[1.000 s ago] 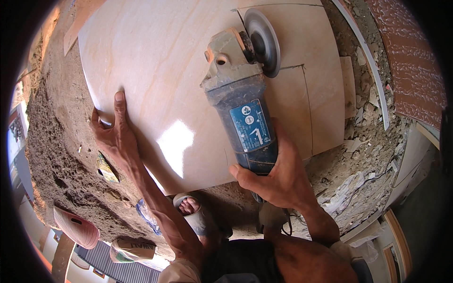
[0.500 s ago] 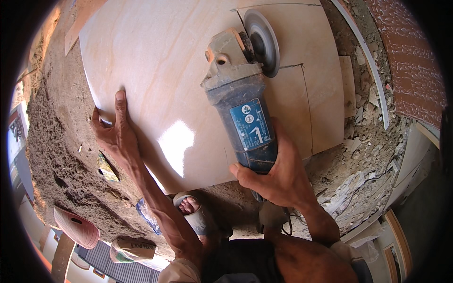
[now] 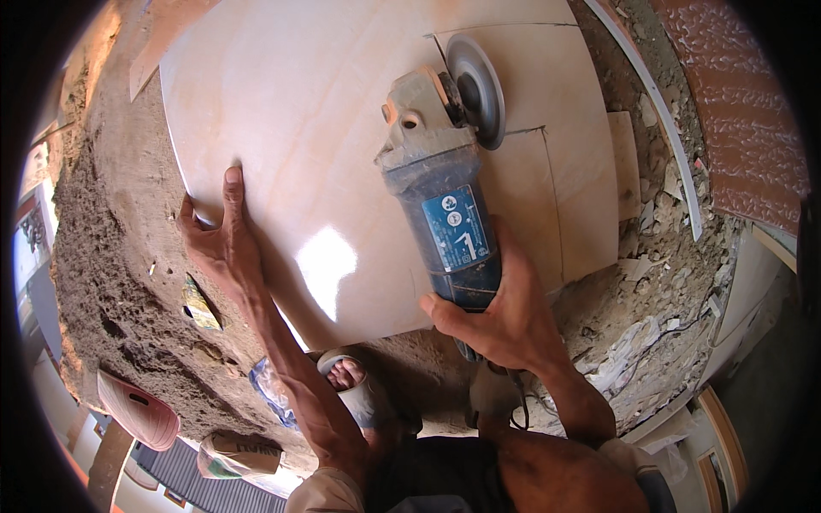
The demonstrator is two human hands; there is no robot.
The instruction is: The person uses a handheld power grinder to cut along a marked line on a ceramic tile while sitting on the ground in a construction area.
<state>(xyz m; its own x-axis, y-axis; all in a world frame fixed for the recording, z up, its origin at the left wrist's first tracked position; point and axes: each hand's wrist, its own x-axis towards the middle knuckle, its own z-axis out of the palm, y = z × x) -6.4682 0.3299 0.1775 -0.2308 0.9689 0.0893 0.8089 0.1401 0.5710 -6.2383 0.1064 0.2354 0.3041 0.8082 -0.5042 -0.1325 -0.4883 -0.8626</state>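
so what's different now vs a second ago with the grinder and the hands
Almost nothing visibly changed. The right hand still grips the angle grinder, its disc still at the cut line in the beige tile. The left hand stays pressed flat at the tile's left edge.

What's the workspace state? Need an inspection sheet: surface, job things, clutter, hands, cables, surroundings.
Surface: rough brown dirt and rubble ground.
Job's things: large glossy beige tile lying flat with scored cut lines at its right side; dusty blue angle grinder, grey disc at the cut.
Clutter: tile offcuts, rubble, crumpled wrappers.
Hands: left hand pressed flat on the tile edge; right hand gripping the grinder body.
Cables: dark cord below the grinder.
Surroundings: sandalled foot, red patterned wall.
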